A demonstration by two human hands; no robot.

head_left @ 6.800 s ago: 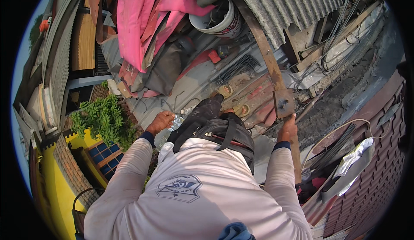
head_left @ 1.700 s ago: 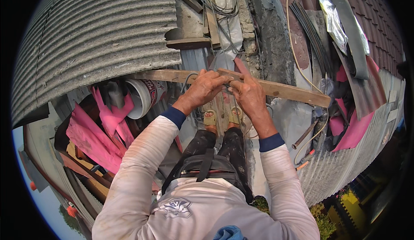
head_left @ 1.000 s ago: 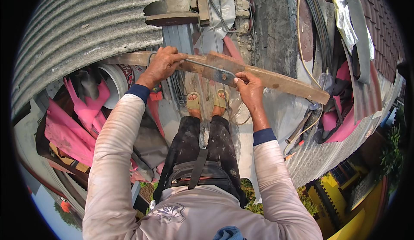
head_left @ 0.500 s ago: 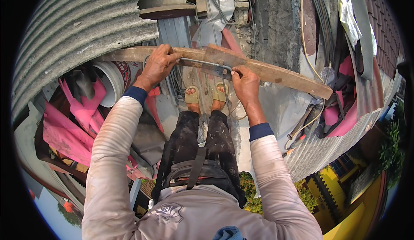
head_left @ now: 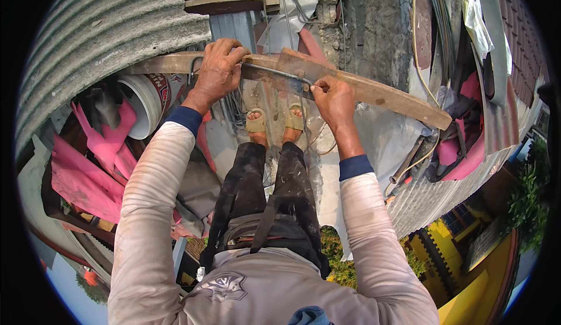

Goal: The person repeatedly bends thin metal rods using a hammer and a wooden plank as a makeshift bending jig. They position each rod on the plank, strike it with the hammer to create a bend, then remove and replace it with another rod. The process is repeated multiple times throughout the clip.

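A long wooden board (head_left: 397, 102) lies across the gap in front of me, with a shorter piece (head_left: 299, 62) and a dark plate with bolts near its middle. My left hand (head_left: 215, 72) is closed on a thin bent metal rod (head_left: 272, 71) that lies along the board; a hook of the rod shows left of that hand. My right hand (head_left: 334, 107) pinches the rod near its bent right end, beside the plate. My sandalled feet (head_left: 256, 121) stand below the board, among loose rods and wires.
A corrugated roof sheet (head_left: 117, 27) is upper left. A white bucket (head_left: 140, 106) lies tipped beside pink sheets (head_left: 87, 182). Concrete (head_left: 377, 27), cables, foil and scrap run up the right beside roof tiles (head_left: 514, 38). Plants and a yellow building (head_left: 473, 301) show below, past the edge.
Both hands, holding the rod, appear higher in the picture, along with the board. Earlier they were closer together at the middle; my left hand has since moved left along the rod.
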